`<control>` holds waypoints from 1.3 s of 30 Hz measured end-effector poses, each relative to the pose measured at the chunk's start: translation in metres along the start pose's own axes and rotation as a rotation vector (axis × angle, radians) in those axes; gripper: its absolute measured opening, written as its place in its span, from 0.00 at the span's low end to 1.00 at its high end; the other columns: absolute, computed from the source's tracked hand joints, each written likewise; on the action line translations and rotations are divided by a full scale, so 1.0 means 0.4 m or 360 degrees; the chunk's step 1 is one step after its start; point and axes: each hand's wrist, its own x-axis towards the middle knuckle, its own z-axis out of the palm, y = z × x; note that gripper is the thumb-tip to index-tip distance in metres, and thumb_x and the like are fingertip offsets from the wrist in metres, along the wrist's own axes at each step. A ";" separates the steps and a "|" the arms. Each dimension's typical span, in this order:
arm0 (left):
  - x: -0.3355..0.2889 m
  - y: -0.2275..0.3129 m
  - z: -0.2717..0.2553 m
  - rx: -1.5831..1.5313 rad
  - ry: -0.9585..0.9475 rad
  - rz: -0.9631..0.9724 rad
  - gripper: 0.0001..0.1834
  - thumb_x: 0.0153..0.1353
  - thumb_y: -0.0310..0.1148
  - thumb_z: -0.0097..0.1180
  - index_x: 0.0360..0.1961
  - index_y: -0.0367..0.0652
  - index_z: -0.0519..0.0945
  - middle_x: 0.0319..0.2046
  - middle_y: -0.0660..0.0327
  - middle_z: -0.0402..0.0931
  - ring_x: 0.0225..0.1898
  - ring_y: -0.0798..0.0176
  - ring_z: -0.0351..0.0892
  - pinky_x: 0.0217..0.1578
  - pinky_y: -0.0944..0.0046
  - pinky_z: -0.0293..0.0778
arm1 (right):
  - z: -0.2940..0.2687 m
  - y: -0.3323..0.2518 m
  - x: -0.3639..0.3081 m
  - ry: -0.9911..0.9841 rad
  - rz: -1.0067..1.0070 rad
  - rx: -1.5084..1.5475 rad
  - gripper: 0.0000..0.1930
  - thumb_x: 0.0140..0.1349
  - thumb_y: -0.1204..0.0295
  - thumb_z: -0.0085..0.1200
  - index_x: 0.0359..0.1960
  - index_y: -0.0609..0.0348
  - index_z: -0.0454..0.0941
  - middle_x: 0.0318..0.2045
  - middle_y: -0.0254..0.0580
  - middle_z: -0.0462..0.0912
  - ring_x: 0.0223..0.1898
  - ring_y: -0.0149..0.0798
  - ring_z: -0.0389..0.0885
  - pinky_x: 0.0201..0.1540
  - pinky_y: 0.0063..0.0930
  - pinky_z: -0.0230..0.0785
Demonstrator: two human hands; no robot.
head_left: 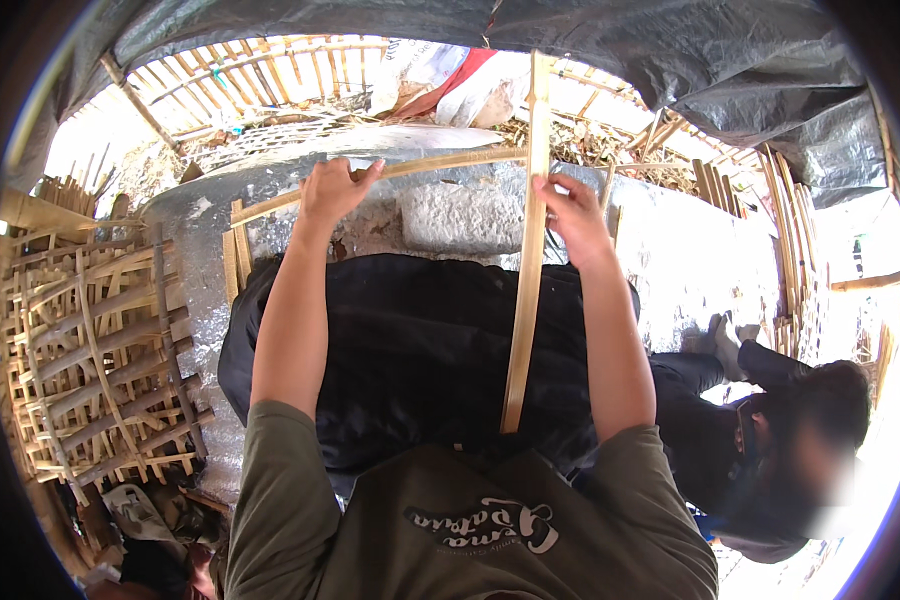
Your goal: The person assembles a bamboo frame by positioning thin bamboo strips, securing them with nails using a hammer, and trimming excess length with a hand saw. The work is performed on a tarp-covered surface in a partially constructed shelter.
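Observation:
In front of me, above my lap, a long split-bamboo strip [450,160] runs crosswise. My left hand [338,192] is closed around it near its left part, with the thumb sticking out along it. A second, wider bamboo strip [532,240] stands lengthwise, its near end close to my shirt and its far end beyond the crosswise one. Where the two strips cross, the lengthwise one lies over the other. My right hand [576,212] pinches the lengthwise strip at its right edge, just on the near side of the crossing.
A pale stone block [455,217] lies beyond my knees. Short bamboo slats [236,255] stand by my left knee. At the left is a bamboo lattice [98,340]; at the right, a bundle of slats [792,245]. Another person [740,440] sits close on my right. Dark tarp [760,80] hangs overhead.

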 end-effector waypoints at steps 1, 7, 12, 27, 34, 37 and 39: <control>0.002 0.000 -0.003 0.0028 0.0027 0.0017 0.40 0.60 0.73 0.54 0.25 0.39 0.84 0.28 0.47 0.85 0.40 0.42 0.86 0.54 0.38 0.72 | 0.001 0.026 -0.002 -0.0021 0.0008 -0.0096 0.17 0.67 0.57 0.63 0.40 0.60 0.84 0.28 0.32 0.84 0.29 0.24 0.79 0.36 0.24 0.71; 0.000 0.016 -0.023 0.0074 0.0061 0.0065 0.38 0.61 0.71 0.54 0.25 0.41 0.83 0.28 0.49 0.85 0.41 0.42 0.86 0.57 0.36 0.68 | 0.023 0.138 -0.001 0.0045 0.0141 0.0012 0.18 0.67 0.57 0.63 0.40 0.63 0.83 0.24 0.30 0.82 0.26 0.22 0.74 0.31 0.22 0.66; 0.008 0.044 -0.074 0.0164 0.0050 0.0070 0.36 0.65 0.68 0.52 0.28 0.40 0.83 0.27 0.51 0.85 0.38 0.46 0.86 0.55 0.40 0.71 | 0.036 0.175 0.027 0.0023 0.0016 -0.0072 0.19 0.67 0.56 0.63 0.38 0.64 0.83 0.22 0.27 0.78 0.24 0.20 0.68 0.28 0.21 0.58; 0.058 -0.063 -0.122 0.0048 -0.0009 0.0104 0.36 0.74 0.60 0.46 0.25 0.33 0.78 0.19 0.49 0.75 0.23 0.51 0.73 0.34 0.51 0.73 | 0.062 0.175 0.038 -0.0173 0.0103 -0.0130 0.18 0.70 0.56 0.60 0.38 0.62 0.82 0.26 0.25 0.78 0.29 0.20 0.69 0.34 0.21 0.63; 0.067 -0.067 -0.113 0.0042 0.0082 0.0123 0.37 0.73 0.60 0.46 0.25 0.33 0.78 0.20 0.47 0.76 0.24 0.48 0.76 0.35 0.49 0.73 | 0.062 0.169 0.036 -0.0202 0.0154 -0.0153 0.16 0.70 0.58 0.60 0.39 0.61 0.82 0.26 0.24 0.76 0.30 0.19 0.67 0.34 0.20 0.61; 0.078 -0.089 -0.109 0.0050 0.0168 0.0126 0.36 0.73 0.60 0.48 0.25 0.32 0.78 0.21 0.45 0.77 0.25 0.46 0.77 0.35 0.49 0.73 | 0.064 0.164 0.029 -0.0220 0.0129 -0.0179 0.16 0.71 0.59 0.60 0.39 0.62 0.82 0.26 0.23 0.76 0.30 0.18 0.67 0.35 0.20 0.59; 0.089 -0.100 -0.105 0.0029 0.0211 0.0107 0.35 0.72 0.59 0.49 0.26 0.32 0.78 0.22 0.45 0.78 0.26 0.46 0.78 0.35 0.49 0.74 | 0.065 0.174 0.031 -0.0207 0.0055 -0.0176 0.17 0.70 0.58 0.60 0.38 0.64 0.82 0.26 0.28 0.79 0.30 0.20 0.70 0.34 0.21 0.63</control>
